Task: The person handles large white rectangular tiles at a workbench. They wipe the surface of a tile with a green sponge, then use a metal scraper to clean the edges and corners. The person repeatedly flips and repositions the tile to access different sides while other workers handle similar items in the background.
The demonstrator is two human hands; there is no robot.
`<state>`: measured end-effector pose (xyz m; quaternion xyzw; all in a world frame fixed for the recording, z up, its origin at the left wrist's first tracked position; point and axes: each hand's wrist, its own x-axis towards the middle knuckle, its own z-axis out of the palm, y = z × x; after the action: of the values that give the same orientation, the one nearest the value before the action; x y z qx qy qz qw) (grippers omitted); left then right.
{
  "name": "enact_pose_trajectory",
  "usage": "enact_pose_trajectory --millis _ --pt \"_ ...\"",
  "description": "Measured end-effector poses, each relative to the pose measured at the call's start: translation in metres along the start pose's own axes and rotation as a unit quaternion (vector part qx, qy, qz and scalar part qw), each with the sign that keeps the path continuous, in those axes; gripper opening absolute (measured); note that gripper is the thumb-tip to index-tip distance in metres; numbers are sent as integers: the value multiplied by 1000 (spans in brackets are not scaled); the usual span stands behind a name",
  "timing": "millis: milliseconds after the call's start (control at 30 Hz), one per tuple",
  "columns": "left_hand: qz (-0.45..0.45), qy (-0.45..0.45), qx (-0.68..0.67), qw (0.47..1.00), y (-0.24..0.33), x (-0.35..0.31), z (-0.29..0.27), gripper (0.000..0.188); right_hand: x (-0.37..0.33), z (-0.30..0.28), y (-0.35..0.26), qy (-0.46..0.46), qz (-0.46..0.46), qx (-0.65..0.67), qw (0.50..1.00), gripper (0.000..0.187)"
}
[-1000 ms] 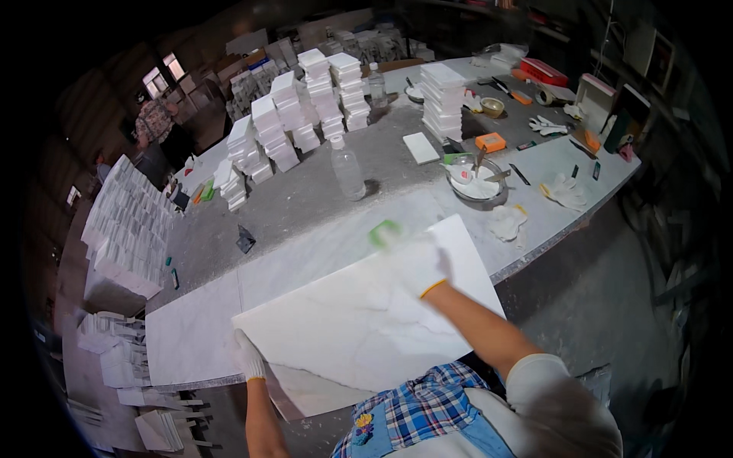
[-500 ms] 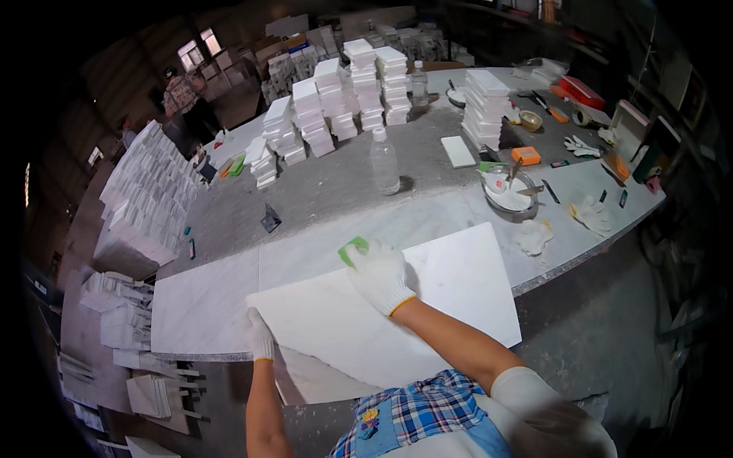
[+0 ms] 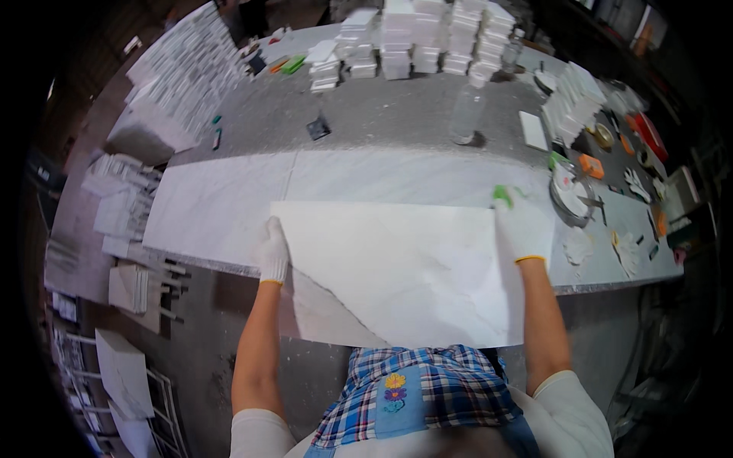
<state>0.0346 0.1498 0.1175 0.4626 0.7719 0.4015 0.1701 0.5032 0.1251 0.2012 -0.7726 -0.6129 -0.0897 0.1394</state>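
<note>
Head view: holding a big white stone slab (image 3: 405, 275) by both side edges, left hand (image 3: 272, 252) and right hand (image 3: 522, 229) fingers clamped on it, slab lying partly over the grey surface (image 3: 382, 122) near a plastic bottle (image 3: 466, 114).

Large white marble slab (image 3: 405, 275) looked smooth, matt, faintly grey-veined. Grey stone worktop (image 3: 382, 122) dusty, rough. White cloth gloves covered left hand (image 3: 272, 252), right hand (image 3: 523, 229).

Bare worktop (image 3: 366, 122) ahead; tile stacks (image 3: 427, 38) block beyond.
</note>
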Motion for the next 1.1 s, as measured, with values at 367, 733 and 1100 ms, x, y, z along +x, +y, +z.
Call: enact_pose_trajectory --millis 367,733,1100 --pt "34 3 16 999 -26 19 6 62 -11 22 -284 -51 -257 176 949 29" --pt "6 4 38 999 -8 9 3 72 -19 -12 43 -26 -13 -31 999 49" --pt "17 43 202 978 -1 -3 -6 60 -68 0 210 81 129 -31 988 58"
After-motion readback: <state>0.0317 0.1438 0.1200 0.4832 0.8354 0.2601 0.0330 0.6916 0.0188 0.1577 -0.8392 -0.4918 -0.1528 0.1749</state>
